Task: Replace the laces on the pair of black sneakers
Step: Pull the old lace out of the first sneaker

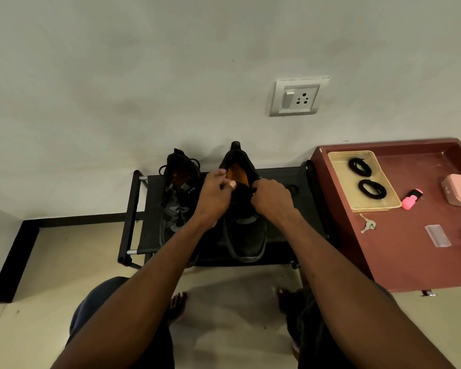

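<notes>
1. As I view the scene from the head camera, two black sneakers stand side by side on a low black rack [298, 209] against the wall, toes toward the person.
2. I see that the right sneaker [246, 235] is dark all over, with an orange lining showing at its opening. I see no lace across the part of its front that is visible.
3. I see that the left sneaker [179, 198] has a black lace looped loosely around its collar, grey patches on the upper and a small white mark on the tongue.
4. I see the left hand [214, 195] at the right sneaker's opening, fingers curled, thumb and fingertips pinching at the tongue area.
5. I see the right hand [270, 198] on the other side of the same opening, fingers curled over the collar edge and gripping it.
6. I see two coiled black laces [365, 178] lying apart in a shallow beige tray [338, 179] on a red table [399, 257] just right of the rack.
7. I see a pink marker [411, 198], a pink box [459, 193], keys [367, 223] and a clear strip [437, 235] also on that table.
8. I cannot make out exactly what the left fingertips pinch; both hands cover the tongue and eyelets.
9. I note that the left forearm hides part of the left sneaker, and that a dark blurred shape is cut off at the right edge.
</notes>
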Demonstrator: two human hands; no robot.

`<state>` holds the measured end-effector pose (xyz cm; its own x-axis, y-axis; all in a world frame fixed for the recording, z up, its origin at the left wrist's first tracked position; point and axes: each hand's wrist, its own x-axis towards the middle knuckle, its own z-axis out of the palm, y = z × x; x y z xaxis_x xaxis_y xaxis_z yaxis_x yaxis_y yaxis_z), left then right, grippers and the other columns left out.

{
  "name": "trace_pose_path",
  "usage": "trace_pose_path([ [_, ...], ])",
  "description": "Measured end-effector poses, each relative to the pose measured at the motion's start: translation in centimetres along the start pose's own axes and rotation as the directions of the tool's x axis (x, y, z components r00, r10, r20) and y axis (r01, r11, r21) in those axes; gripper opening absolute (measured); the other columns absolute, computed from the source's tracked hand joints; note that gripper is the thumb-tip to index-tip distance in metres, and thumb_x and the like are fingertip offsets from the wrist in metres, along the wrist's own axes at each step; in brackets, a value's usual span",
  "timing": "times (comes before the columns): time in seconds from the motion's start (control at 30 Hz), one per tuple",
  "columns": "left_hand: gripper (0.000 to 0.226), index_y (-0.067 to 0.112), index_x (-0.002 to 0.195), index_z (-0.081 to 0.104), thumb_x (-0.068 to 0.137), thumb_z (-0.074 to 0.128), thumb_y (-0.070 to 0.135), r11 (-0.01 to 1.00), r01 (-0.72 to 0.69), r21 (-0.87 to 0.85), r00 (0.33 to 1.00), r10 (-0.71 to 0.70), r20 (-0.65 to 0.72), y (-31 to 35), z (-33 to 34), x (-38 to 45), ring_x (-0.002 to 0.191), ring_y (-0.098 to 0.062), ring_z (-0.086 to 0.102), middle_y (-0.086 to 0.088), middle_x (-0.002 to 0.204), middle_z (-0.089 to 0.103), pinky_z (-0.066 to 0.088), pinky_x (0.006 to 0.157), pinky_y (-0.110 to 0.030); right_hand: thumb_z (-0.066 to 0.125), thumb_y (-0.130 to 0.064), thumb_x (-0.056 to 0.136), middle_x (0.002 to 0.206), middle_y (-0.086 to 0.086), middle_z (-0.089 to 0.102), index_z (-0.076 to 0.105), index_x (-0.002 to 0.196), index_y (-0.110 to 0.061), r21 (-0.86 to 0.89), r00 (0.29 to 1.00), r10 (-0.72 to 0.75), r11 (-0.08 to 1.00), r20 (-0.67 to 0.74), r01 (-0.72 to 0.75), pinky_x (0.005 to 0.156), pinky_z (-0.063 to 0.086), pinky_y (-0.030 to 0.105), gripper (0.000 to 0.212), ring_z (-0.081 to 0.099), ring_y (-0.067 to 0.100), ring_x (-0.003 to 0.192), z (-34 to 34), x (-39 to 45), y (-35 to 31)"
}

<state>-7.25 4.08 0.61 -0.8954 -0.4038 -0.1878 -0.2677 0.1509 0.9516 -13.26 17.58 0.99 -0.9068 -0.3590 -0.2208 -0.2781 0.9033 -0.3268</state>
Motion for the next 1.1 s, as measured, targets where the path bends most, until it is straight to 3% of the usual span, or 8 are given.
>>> trace_pose_path([
  [0.13, 0.012, -0.002, 0.101, 0.057, 0.102, 0.046, -0.001, 0.668, 0.218, -0.712, 0.879, -0.451, -0.154, 0.9, -1.4, 0.8, 0.08, -0.021, 0.063, -0.012, 0.089, 0.06, 0.059, 0.077, -0.035, 0.055, -0.016, 0.089, 0.103, 0.009, 0.067, 0.067, 0.109, -0.014, 0.055, 1.0, 0.022, 0.998, 0.0, -0.022, 0.07, 0.041, 0.035, 0.024, 0.06, 0.03, 0.084, -0.8, 0.2, 0.4],
  [0.27, 0.012, 0.006, 0.101, 0.06, 0.097, 0.05, 0.003, 0.997, 0.055, 0.061, 0.924, -0.027, -0.383, -0.2, -1.6, 0.6, 0.093, -0.017, 0.058, -0.016, 0.12, 0.054, 0.048, 0.075, -0.023, 0.057, -0.021, 0.092, 0.099, 0.009, 0.068, 0.068, 0.105, -0.014, 0.033, 1.0, -0.02, 0.999, 0.021, 0.019, 0.069, 0.041, 0.034, 0.019, 0.052, 0.026, 0.076, -0.2, 0.2, 0.2],
  [0.37, 0.026, 0.01, 0.119, 0.065, 0.096, 0.054, 0.006, 0.81, -0.273, 0.519, 0.918, 0.381, -0.112, -0.4, -0.9, 0.7, 0.144, -0.025, 0.025, -0.01, 0.156, 0.028, 0.033, 0.113, -0.033, 0.059, -0.024, 0.093, 0.099, 0.009, 0.067, 0.068, 0.105, -0.014, 0.019, 0.999, -0.033, 0.999, 0.02, 0.032, 0.07, 0.041, 0.034, 0.018, 0.059, 0.03, 0.083, -0.2, 0.3, 0.2],
  [0.53, 0.032, 0.023, 0.129, 0.065, 0.099, 0.055, 0.028, 0.406, -0.454, 0.793, 0.887, 0.122, 0.446, -1.6, 0.8, -0.2, 0.15, -0.035, -0.017, -0.01, 0.167, 0.0, 0.003, 0.123, -0.053, 0.057, -0.025, 0.095, 0.102, 0.009, 0.067, 0.066, 0.106, -0.015, 0.008, 0.999, -0.045, 0.999, 0.022, 0.045, 0.072, 0.044, 0.036, 0.018, 0.063, 0.031, 0.091, -0.1, 0.4, 0.0],
  [0.67, 0.024, 0.01, 0.107, 0.076, 0.098, 0.06, 0.024, 0.614, -0.435, 0.658, 0.885, 0.158, 0.438, -1.2, 0.3, 0.4, 0.152, -0.029, 0.001, -0.008, 0.16, 0.029, 0.006, 0.122, -0.04, 0.059, -0.024, 0.093, 0.101, 0.008, 0.067, 0.066, 0.106, -0.016, 0.029, 0.999, -0.026, 0.999, 0.028, 0.026, 0.073, 0.045, 0.036, 0.017, 0.062, 0.029, 0.09, -0.3, 0.3, -0.2],
  [0.8, 0.019, 0.002, 0.11, 0.071, 0.096, 0.061, 0.011, 0.962, -0.145, 0.23, 0.986, 0.121, 0.114, 0.7, -0.5, 0.3, 0.123, -0.013, 0.055, -0.007, 0.135, 0.061, 0.04, 0.099, -0.022, 0.057, -0.019, 0.091, 0.101, 0.009, 0.067, 0.066, 0.108, -0.015, 0.023, 1.0, 0.003, 1.0, 0.014, -0.003, 0.07, 0.043, 0.035, 0.02, 0.055, 0.027, 0.079, -0.7, 0.1, -0.1],
  [0.93, 0.019, 0.004, 0.107, 0.07, 0.089, 0.061, 0.005, 0.898, -0.202, -0.391, 0.895, 0.007, -0.446, 2.7, -2.8, 0.9, 0.08, -0.021, 0.064, -0.013, 0.095, 0.072, 0.055, 0.074, -0.031, 0.056, -0.015, 0.09, 0.102, 0.01, 0.068, 0.068, 0.112, -0.014, 0.035, 0.999, 0.036, 0.999, 0.006, -0.036, 0.07, 0.045, 0.036, 0.025, 0.061, 0.03, 0.083, -1.2, 0.1, 0.6],
  [1.1, 0.019, 0.0, 0.112, 0.065, 0.1, 0.053, 0.011, 0.939, -0.32, -0.128, 0.715, 0.151, -0.682, 2.9, -4.0, 1.1, 0.098, -0.007, 0.064, -0.011, 0.118, 0.065, 0.054, 0.091, -0.023, 0.059, -0.018, 0.091, 0.099, 0.01, 0.068, 0.069, 0.108, -0.013, 0.034, 1.0, 0.005, 0.999, 0.018, -0.005, 0.069, 0.046, 0.035, 0.021, 0.061, 0.03, 0.081, -0.8, 0.1, 0.3],
])
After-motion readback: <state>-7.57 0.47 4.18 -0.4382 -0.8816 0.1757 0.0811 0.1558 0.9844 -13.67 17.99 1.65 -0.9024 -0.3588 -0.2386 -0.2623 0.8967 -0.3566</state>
